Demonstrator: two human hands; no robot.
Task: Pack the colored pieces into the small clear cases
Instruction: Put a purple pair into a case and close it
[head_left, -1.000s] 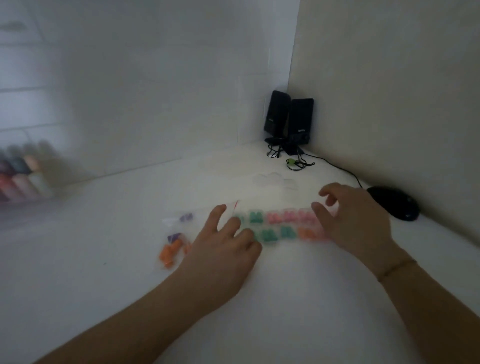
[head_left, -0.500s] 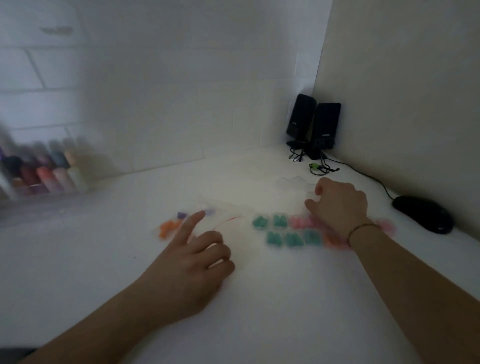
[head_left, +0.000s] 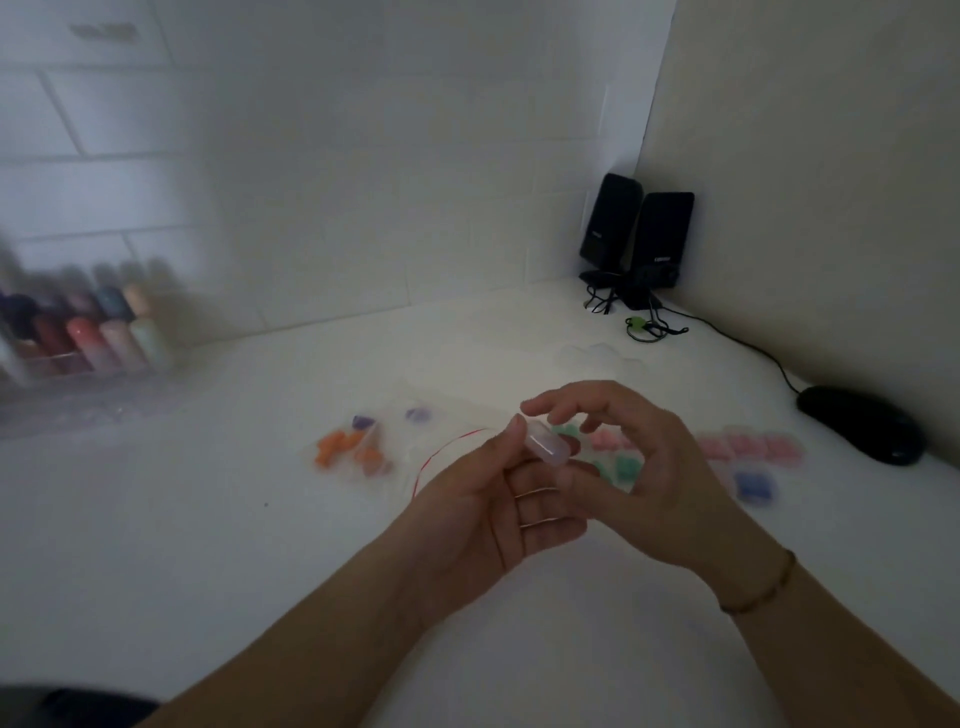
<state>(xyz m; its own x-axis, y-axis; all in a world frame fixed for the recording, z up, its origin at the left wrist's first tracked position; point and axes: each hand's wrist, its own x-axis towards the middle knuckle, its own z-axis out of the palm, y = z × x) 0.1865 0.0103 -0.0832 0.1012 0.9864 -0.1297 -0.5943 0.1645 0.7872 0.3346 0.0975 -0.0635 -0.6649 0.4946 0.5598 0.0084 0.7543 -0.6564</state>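
My left hand (head_left: 498, 509) is raised above the white desk (head_left: 208, 519) and pinches a small clear case (head_left: 545, 444) between thumb and fingertips. My right hand (head_left: 654, 478) hovers beside it, its fingers curved loosely over the case's top. Behind my hands lie filled cases: green (head_left: 623, 465), pink (head_left: 748, 447) and one blue (head_left: 753, 486). To the left, a clear bag holds loose orange pieces (head_left: 343, 447) and purple pieces (head_left: 363, 421). What the held case contains is unclear.
A few empty clear cases (head_left: 597, 356) lie farther back. Two black speakers (head_left: 639, 239) with cables stand in the corner, and a black mouse (head_left: 862, 431) lies at the right. A blurred rack of coloured bottles (head_left: 88, 327) stands at the far left.
Both hands have lifted off the desk and come together. My left hand now holds a clear case; the right hand has left the row of filled cases.
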